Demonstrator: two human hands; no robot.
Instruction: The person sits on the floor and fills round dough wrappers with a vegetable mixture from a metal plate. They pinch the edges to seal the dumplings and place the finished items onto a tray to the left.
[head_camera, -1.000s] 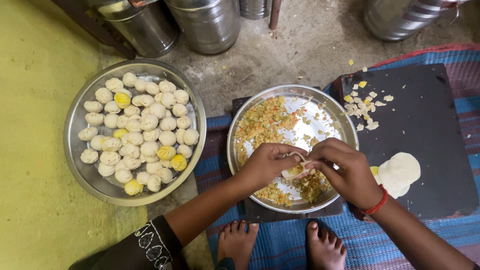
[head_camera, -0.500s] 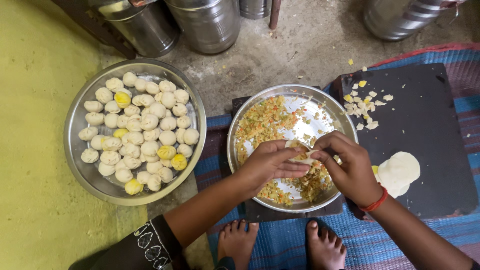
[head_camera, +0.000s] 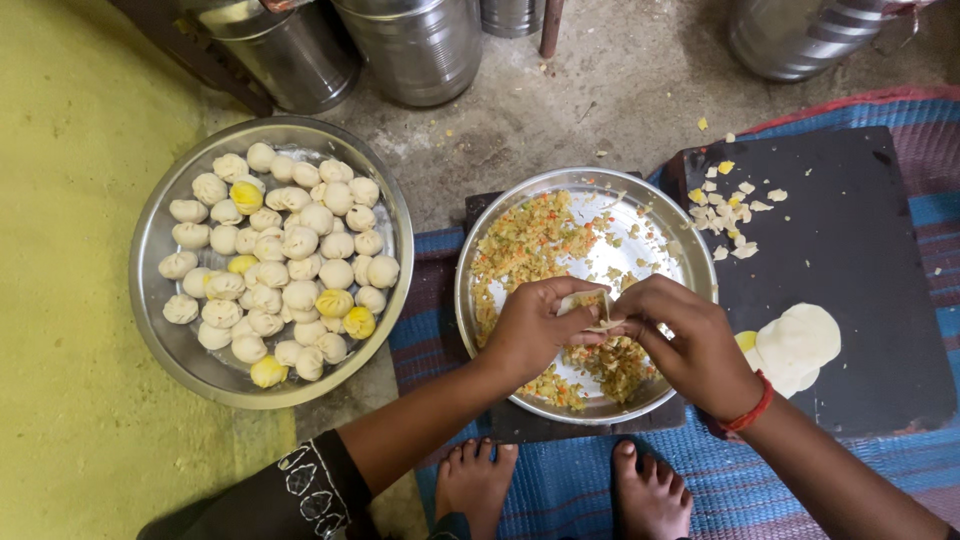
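Fingertips (head_camera: 590, 318) of both hands pinch shut on a small dough wrapper (head_camera: 590, 303) over the steel plate (head_camera: 480, 260) of chopped filling (head_camera: 530, 245), and they hide most of it, so its contents cannot be made out. Left hand (head_camera: 535, 330) and right hand (head_camera: 690, 345) meet knuckles up, wrists bent inward. Smooth pleated dumplings (head_camera: 285, 260) fill a round metal tray (head_camera: 160, 330) to the left; flat dough discs (head_camera: 795, 345) lie on a dark board (head_camera: 850, 230).

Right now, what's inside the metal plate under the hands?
The metal plate holds chopped yellow-orange vegetable filling, heaped at its left and near side. The left hand and right hand pinching a dough wrapper cover its middle.
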